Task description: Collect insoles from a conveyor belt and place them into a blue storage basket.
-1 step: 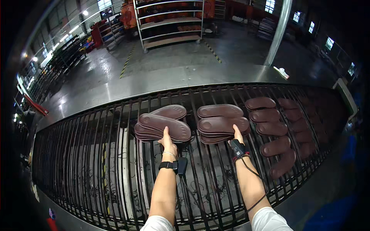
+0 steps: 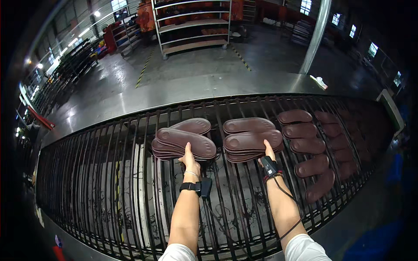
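Left hand gripping a stack of dark brown shoe insoles just ahead, right hand gripping a second insole stack, loose insoles rightward on a barred bed

The insoles look smooth, the ledge shiny metal.
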Demonstrator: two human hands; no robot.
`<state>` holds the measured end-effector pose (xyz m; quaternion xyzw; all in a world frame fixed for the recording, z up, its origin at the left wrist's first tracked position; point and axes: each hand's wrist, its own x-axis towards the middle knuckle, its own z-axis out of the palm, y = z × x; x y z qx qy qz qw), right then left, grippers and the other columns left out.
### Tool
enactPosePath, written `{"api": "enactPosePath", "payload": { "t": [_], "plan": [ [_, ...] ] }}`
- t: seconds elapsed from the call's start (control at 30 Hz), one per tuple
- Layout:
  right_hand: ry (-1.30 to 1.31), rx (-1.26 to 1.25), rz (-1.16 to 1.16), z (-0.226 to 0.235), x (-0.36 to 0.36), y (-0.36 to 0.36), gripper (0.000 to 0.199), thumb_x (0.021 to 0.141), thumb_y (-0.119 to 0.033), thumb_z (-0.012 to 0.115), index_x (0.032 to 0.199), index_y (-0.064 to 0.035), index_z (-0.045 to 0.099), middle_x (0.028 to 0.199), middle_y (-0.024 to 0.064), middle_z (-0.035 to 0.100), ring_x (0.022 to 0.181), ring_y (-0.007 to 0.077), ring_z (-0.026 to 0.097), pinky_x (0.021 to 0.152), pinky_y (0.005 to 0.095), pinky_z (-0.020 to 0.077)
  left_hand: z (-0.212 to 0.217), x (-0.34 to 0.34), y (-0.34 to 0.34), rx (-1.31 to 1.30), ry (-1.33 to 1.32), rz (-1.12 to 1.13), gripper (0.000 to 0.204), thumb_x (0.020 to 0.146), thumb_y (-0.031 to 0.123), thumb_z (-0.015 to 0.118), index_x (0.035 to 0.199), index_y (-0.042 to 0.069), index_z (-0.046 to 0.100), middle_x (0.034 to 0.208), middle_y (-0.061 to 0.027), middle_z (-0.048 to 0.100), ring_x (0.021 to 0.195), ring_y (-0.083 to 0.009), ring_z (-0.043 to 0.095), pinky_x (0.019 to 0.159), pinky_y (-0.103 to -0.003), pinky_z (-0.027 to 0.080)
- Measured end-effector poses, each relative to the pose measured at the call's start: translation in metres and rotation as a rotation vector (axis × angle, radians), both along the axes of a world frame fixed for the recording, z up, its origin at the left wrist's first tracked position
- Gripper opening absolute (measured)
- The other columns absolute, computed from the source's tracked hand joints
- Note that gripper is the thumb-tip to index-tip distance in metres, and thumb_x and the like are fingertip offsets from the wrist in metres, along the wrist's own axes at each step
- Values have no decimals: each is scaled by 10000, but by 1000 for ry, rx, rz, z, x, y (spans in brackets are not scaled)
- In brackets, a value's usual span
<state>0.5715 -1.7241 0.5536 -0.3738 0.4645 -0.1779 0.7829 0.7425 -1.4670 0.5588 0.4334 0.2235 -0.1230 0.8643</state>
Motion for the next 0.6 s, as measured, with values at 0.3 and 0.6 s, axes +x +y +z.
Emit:
{"api": "enactPosePath", "payload": {
  "t": [0.3,0.6],
  "plan": [
    [-433,154,-307,55,27,0,355,734,-254,643,1046,-107,558,1080,40,553,953,188,522,837,330,416,53,10,-8,-152,-278,71,856,719,170,679,1289,-31,73,1259,-158,348,1092,-246,422,937,-373,365],
    [-98,14,-166,0,109,-54,1120,562,-563,681,1296,97,153,1351,213,192,1185,284,305,935,419,323,34,71,-69,97,-81,172,1121,660,216,712,1300,3,-183,1316,-194,258,1130,-281,384,934,-385,362]
  ]
}}
